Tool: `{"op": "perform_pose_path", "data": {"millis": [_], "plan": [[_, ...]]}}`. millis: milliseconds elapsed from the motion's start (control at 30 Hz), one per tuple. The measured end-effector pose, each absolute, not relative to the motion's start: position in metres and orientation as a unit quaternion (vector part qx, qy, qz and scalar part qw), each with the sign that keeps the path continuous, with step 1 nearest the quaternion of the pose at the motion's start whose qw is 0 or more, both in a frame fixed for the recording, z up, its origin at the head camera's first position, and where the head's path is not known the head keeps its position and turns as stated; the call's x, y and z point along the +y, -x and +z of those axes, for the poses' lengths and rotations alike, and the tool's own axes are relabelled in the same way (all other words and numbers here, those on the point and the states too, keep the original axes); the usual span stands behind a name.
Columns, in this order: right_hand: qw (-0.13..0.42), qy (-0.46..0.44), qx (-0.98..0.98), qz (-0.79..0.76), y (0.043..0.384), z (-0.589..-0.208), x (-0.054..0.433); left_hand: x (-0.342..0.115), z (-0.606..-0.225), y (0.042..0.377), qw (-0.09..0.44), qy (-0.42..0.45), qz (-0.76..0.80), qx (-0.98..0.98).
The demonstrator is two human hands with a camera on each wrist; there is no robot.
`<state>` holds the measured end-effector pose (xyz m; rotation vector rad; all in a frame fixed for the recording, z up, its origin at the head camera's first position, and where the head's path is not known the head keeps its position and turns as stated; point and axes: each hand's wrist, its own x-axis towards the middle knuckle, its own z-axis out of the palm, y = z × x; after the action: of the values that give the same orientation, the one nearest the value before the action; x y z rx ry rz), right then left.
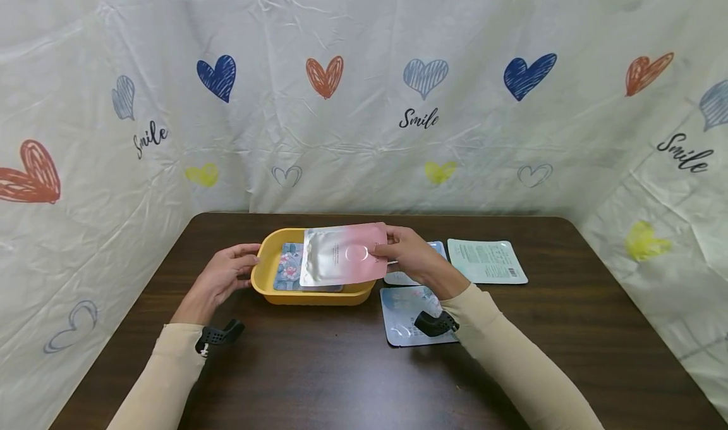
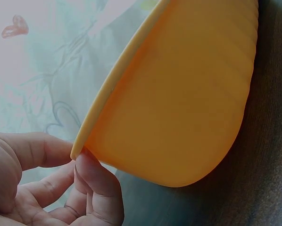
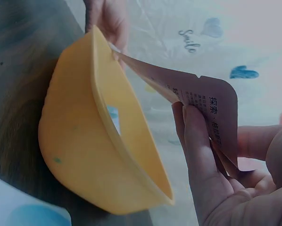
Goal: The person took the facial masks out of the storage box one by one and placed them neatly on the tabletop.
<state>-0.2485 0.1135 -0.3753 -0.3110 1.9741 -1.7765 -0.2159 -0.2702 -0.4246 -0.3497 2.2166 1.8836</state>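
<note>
My right hand pinches a pink-and-silver sheet mask packet by its right end, thumb on the front. The packet hangs over the yellow basin, tilted in the right wrist view, where the right fingers grip its edge. Inside the basin lies a blue floral packet, partly covered by the pink one. At the basin's left end, my left hand holds the rim; in the left wrist view the thumb and a finger pinch that rim.
Right of the basin lie a pale green packet, a light blue packet partly hidden by the right hand, and a silver-blue packet under the right wrist. The dark wooden table ends at a white curtain with printed hearts.
</note>
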Motion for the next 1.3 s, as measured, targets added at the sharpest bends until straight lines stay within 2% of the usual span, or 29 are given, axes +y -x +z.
{"op": "perform_pose_path", "data": {"millis": [567, 1300], "plan": [[0.232, 0.104, 0.716, -0.651, 0.243, -0.374, 0.173, -0.269, -0.424, 0.217, 0.106, 0.122, 0.642, 0.749], [0.258, 0.12, 0.707, -0.647, 0.231, -0.37, 0.226, -0.27, -0.424, 0.216, 0.104, 0.111, 0.645, 0.748]]}}
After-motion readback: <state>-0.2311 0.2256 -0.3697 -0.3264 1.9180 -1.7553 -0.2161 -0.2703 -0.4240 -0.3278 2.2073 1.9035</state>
